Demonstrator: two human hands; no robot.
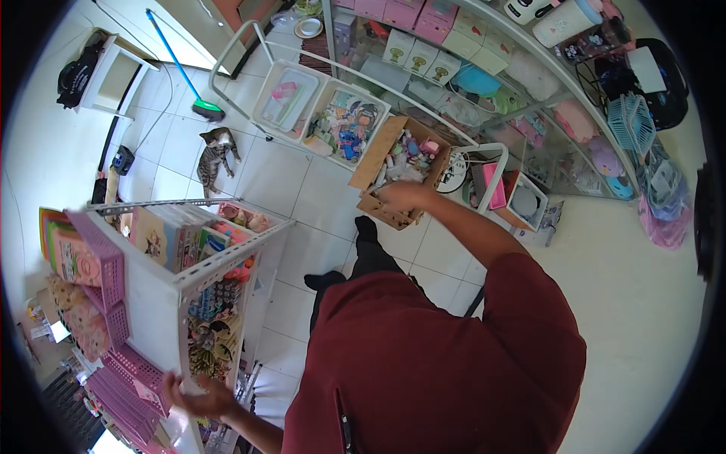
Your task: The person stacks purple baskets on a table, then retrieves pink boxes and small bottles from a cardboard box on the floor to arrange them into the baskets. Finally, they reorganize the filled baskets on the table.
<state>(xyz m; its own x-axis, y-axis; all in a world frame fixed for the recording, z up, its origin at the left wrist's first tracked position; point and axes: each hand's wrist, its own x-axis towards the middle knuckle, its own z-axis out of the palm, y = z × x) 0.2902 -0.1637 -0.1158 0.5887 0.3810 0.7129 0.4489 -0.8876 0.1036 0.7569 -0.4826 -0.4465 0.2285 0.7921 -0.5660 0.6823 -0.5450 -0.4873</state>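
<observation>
The left hand (pixel 198 396) rests spread and empty against the white shelf rack (pixel 162 291). Far ahead, the right hand (pixel 401 195) reaches into the cardboard box (pixel 378 151) of small items, grasp hidden; sorting seems underway, needing a careful pick.

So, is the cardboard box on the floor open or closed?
Open: the cardboard box has its flaps folded outward, small items show inside, and the right hand rests at its rim.

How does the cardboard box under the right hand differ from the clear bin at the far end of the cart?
The cardboard box is brown, opaque, flaps open, crammed with small items; the clear bin is see-through, shallow and holds little. The right hand rests on the box's near edge; nothing touches the bin. Both sit on the white cart.
</observation>
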